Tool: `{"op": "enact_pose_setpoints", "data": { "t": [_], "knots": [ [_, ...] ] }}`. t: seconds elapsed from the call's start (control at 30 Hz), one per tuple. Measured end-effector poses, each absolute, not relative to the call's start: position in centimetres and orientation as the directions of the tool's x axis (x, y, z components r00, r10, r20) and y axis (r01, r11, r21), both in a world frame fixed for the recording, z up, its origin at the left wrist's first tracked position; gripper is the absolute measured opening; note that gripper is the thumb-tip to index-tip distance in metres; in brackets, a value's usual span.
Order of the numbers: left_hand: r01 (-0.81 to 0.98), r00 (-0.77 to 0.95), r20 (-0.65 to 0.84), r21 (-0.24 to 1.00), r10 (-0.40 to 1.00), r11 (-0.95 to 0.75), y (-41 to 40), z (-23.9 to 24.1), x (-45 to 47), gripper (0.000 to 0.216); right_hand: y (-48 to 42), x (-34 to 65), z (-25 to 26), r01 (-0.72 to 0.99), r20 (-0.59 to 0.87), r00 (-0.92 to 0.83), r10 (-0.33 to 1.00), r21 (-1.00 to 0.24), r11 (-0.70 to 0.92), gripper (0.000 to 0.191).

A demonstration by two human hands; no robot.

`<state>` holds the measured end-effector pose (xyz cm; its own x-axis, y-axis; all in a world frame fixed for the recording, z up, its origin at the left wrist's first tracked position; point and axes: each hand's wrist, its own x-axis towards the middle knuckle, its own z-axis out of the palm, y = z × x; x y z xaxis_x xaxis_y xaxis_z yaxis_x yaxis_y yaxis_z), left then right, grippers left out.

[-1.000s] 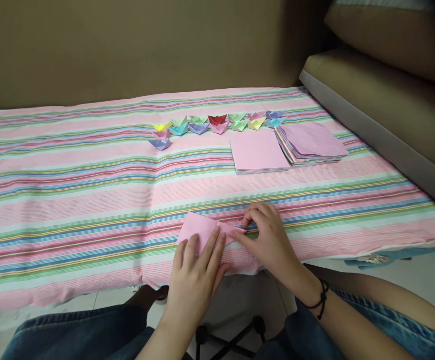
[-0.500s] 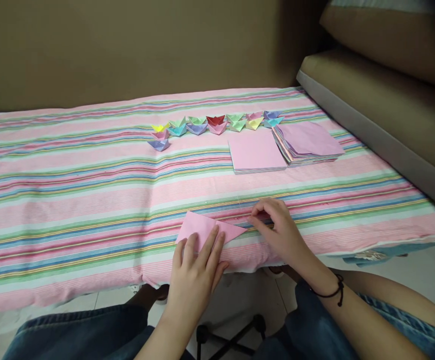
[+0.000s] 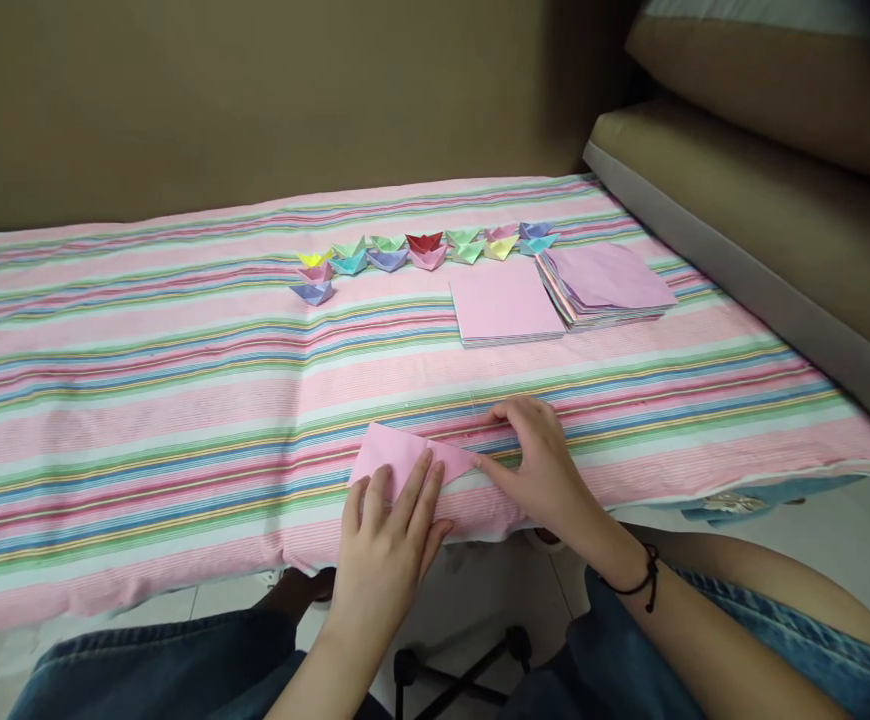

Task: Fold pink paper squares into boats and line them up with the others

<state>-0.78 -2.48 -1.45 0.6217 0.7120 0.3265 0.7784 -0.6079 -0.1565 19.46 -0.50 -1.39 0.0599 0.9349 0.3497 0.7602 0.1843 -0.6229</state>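
A folded piece of pink origami paper lies near the front edge of the striped cloth, its narrow point toward the right. My left hand rests on it, fingers stretched out and pressing its lower part flat; the fingers hide some of the paper. At the paper's right tip, my right hand touches the point with the thumb, while the index finger is held apart above it and the other fingers curl. I see nothing gripped in the right hand.
Beyond the hands stand rows of small folded paper boats in several colours. To their right lie a flat stack of pink paper and a looser stack of coloured paper. Brown cushions border the striped cloth on the right.
My right hand has moved slightly left and down, bringing its thumb onto the paper's tip, and thumb and index finger have spread. My left hand stays on the paper. The view has shifted slightly.
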Motion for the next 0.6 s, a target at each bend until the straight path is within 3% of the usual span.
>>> {"op": "enact_pose_setpoints", "data": {
  "t": [0.37, 0.5, 0.6],
  "knots": [
    [0.790, 0.603, 0.334, -0.128, 0.724, -0.599, -2.5, -1.7, -0.8, 0.049, -0.2, 20.0, -0.3, 0.618, 0.252, 0.088, 0.964, -0.773, 0.146, 0.015],
    [0.790, 0.605, 0.325, -0.131, 0.727, -0.598, -2.6, -1.6, -0.7, 0.050, -0.2, 19.6, -0.5, 0.679, 0.276, 0.019, 0.961, -0.709, 0.190, 0.002],
    [0.786, 0.611, 0.319, -0.138, 0.725, -0.602, -2.6, -1.5, -0.7, 0.050, -0.3, 19.1, -1.0, 0.740, 0.319, 0.029, 0.947, -0.644, 0.194, 0.012]
  ]
}}
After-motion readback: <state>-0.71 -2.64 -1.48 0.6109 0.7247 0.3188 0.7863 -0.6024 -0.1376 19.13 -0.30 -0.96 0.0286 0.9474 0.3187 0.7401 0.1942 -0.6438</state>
